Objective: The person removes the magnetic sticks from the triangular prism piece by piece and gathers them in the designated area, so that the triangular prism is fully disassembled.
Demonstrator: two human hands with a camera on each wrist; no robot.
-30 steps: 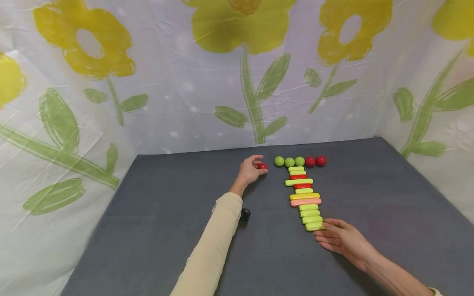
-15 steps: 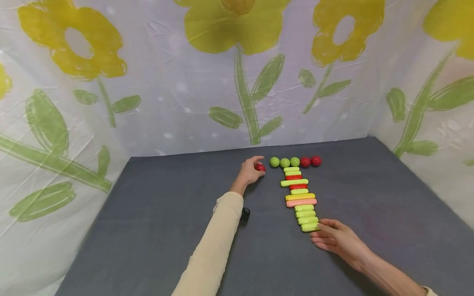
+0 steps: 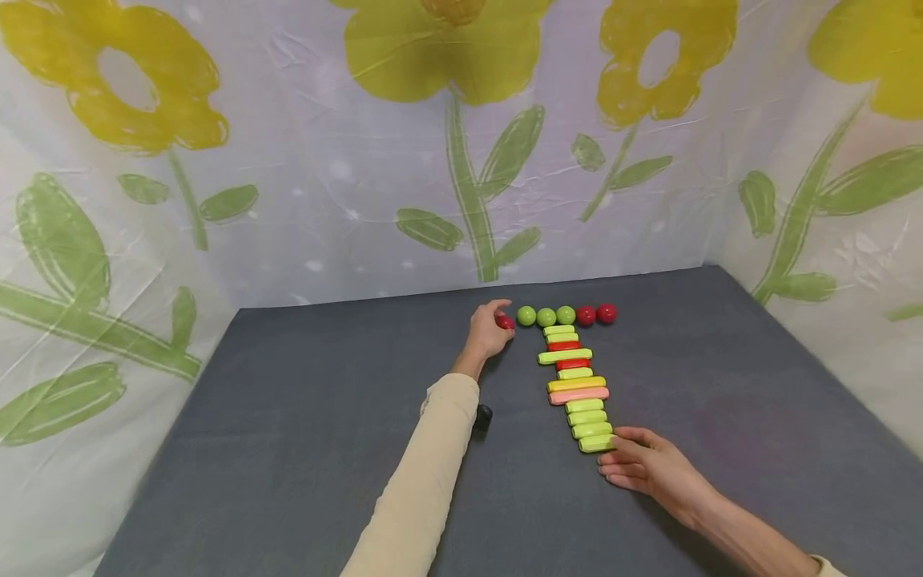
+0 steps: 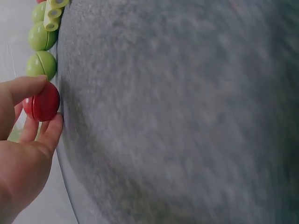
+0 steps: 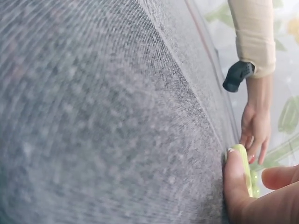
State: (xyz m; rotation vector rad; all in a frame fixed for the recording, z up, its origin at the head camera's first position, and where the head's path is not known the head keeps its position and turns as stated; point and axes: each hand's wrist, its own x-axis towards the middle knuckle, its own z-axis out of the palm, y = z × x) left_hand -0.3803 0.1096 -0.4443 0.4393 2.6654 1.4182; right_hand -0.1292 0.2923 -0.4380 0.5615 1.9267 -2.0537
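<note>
My left hand (image 3: 501, 319) reaches to the far side of the grey table (image 3: 288, 449) and pinches a small red ball (image 3: 505, 322) between thumb and fingers. The left wrist view shows that red ball (image 4: 44, 106) resting on the cloth just beside the first of the green balls (image 4: 41, 64). A row of three green balls (image 3: 546, 316) and two red balls (image 3: 595, 314) runs to its right. Below it lies a column of green, red, yellow and pink bars (image 3: 577, 377). My right hand (image 3: 611, 449) pinches the right end of the nearest green bar (image 3: 595, 443), also seen as green bar (image 5: 244, 168).
White sheets printed with yellow flowers wall the table at the back and on both sides. A black wrist camera (image 3: 484, 416) hangs under my left sleeve. Bare grey cloth stretches left of my left arm and right of the bars.
My left hand has slid the red ball a little to the right, closer to the row of green balls. My right hand stays on the nearest green bar.
</note>
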